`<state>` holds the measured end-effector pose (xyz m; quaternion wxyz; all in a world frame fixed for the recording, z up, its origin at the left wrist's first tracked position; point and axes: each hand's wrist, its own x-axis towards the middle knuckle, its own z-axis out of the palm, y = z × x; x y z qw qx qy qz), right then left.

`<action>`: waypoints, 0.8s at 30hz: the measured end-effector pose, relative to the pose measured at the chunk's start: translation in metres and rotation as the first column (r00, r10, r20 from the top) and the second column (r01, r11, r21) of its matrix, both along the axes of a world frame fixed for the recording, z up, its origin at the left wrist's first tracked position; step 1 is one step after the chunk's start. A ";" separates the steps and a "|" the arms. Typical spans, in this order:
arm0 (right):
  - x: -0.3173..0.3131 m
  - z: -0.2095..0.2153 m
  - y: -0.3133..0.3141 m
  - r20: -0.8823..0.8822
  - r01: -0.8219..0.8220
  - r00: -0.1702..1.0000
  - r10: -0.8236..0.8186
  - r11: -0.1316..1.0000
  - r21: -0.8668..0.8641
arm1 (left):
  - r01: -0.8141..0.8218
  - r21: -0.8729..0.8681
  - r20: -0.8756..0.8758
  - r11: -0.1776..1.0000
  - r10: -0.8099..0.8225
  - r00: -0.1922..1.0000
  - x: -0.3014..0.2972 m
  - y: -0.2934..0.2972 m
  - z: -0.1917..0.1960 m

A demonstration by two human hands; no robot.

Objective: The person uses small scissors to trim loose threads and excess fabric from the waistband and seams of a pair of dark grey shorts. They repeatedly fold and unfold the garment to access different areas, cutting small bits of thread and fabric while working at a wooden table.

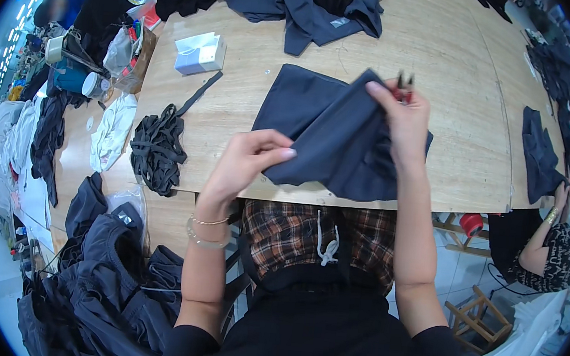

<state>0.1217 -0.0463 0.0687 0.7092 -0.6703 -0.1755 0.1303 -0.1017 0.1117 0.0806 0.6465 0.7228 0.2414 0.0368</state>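
The step in hand looks like spreading or turning the cloth, which lies on the worktop at 12 o'clock from the person. The right hand has its fingers clamped on the cloth's upper edge at 1 o'clock, with red snips held in the same hand. The left hand is at the 8 o'clock side, thumb and forefinger close together; I cannot tell whether fabric is between them. The next move seems to call for a sure grip and clear snip tips. The cloth is dark blue-grey, smooth, diagonally folded and rumpled towards 4 o'clock.
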 end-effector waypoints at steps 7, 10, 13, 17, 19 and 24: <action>0.030 0.012 -0.046 -0.108 -0.002 0.994 0.005 1.000 0.027 | -0.297 -0.012 0.190 0.955 0.294 0.937 -0.024 0.031 -0.017; 0.021 0.014 -0.044 -0.099 -0.020 0.995 0.020 1.000 0.005 | -0.334 0.147 0.212 0.931 0.300 0.930 0.001 0.003 -0.013; 0.006 0.027 -0.033 -0.101 -0.063 0.993 0.063 0.998 0.002 | -0.232 0.433 0.326 0.871 0.088 0.941 0.034 -0.039 0.008; -0.003 0.033 -0.024 0.023 -0.100 0.995 0.101 0.994 -0.042 | -0.273 0.531 0.325 0.803 0.104 0.940 0.061 -0.066 0.009; -0.003 0.033 -0.021 0.153 -0.097 0.982 0.112 0.990 -0.099 | -0.302 0.453 0.304 0.839 0.173 0.937 0.065 -0.065 -0.004; 0.000 0.042 -0.022 0.145 -0.102 0.982 0.122 0.985 -0.138 | -0.230 0.253 0.150 0.940 0.196 0.969 0.031 -0.016 -0.026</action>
